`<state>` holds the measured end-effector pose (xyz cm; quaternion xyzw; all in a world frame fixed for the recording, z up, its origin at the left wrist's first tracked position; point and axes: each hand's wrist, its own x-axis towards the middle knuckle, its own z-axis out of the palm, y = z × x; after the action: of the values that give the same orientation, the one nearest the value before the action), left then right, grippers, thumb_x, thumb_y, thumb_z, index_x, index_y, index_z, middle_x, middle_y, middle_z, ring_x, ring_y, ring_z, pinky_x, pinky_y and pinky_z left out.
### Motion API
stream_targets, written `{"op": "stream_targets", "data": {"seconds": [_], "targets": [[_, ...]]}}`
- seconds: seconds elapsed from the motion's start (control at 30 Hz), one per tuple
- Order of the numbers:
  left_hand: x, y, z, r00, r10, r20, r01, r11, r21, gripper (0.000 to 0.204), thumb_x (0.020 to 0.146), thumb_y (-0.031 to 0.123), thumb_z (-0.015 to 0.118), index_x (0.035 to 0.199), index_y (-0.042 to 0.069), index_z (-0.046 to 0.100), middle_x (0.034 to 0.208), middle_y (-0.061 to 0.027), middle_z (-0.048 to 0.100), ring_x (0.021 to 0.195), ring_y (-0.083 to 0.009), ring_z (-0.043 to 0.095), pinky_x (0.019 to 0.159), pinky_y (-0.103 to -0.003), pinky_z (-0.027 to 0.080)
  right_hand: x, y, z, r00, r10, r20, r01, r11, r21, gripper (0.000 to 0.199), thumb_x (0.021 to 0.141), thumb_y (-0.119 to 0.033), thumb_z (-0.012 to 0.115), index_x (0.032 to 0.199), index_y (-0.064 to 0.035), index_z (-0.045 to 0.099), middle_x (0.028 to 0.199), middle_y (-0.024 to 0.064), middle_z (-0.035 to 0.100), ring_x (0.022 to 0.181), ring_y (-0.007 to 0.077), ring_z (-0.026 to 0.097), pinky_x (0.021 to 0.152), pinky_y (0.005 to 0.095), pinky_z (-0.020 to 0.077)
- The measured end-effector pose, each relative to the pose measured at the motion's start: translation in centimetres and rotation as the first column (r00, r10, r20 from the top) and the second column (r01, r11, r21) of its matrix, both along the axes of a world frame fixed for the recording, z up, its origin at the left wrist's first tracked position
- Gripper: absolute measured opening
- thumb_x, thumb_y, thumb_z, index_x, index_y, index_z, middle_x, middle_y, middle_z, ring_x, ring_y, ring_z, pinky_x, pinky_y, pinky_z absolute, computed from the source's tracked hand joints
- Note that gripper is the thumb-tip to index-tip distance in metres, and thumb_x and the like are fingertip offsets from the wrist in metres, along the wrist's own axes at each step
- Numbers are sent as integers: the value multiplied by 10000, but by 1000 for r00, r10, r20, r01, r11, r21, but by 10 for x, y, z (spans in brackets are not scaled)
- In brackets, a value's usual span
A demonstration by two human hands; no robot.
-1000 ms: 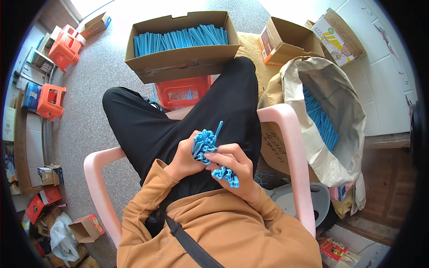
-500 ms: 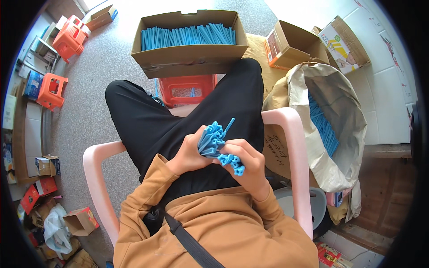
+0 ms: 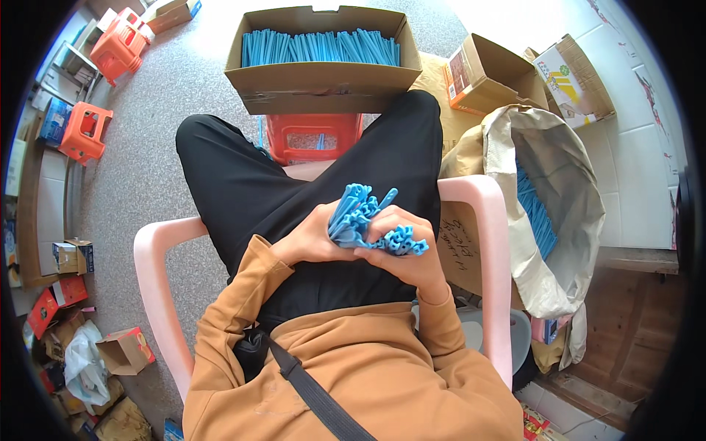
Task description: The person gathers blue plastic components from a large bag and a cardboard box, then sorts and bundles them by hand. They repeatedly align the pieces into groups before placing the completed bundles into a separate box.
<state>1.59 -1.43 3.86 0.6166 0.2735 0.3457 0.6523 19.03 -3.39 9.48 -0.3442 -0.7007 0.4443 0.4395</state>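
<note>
Above my lap both hands are close together, each wrapped round thin blue plastic sticks. My left hand (image 3: pixel 315 237) grips a thick bundle of blue sticks (image 3: pixel 348 219), its ends fanned upward. In my right hand (image 3: pixel 413 270) is a smaller bundle of sticks (image 3: pixel 401 241), whose knobbly, hollow-looking ends face up and right. One stick (image 3: pixel 388 198) pokes out at an angle between the two bundles, near the right fingers. Most of the sticks' length is hidden below the hands.
An open cardboard box (image 3: pixel 323 90) packed with blue sticks rests on a red stool (image 3: pixel 315 153) before my knees. Right of my pink chair (image 3: pixel 494 242) stands a large paper sack (image 3: pixel 540 287) holding more sticks. Red stools (image 3: pixel 86 132), cartons (image 3: pixel 126 351) and a plastic bag (image 3: pixel 84 367) line the left.
My right hand has risen slightly, and its bundle's ends have swung up and right. The angled stick now leans further right and shows less length. The whole view has shifted a little.
</note>
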Motion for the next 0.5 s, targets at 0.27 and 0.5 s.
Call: {"op": "stream_targets", "data": {"seconds": [0.27, 0.5], "targets": [[0, 9, -2, 994, -47, 98, 60, 989, -138, 423, 646, 83, 751, 1000, 18, 528, 900, -18, 555, 849, -92, 496, 774, -258, 418, -10, -3, -34, 887, -142, -438, 54, 977, -207, 204, 732, 23, 649, 837, -41, 486, 770, 72, 577, 720, 119, 553, 628, 232, 448], [3, 14, -3, 995, -52, 85, 74, 956, -282, 492, 635, 135, 748, 1053, 17, 516, 958, -22, 537, 894, -110, 475, 829, -264, 372, -13, 11, -57, 797, -228, -560, 161, 973, -168, 182, 824, -121, 579, 877, -86, 409, 706, 63, 511, 660, 137, 492, 651, 267, 424]]}}
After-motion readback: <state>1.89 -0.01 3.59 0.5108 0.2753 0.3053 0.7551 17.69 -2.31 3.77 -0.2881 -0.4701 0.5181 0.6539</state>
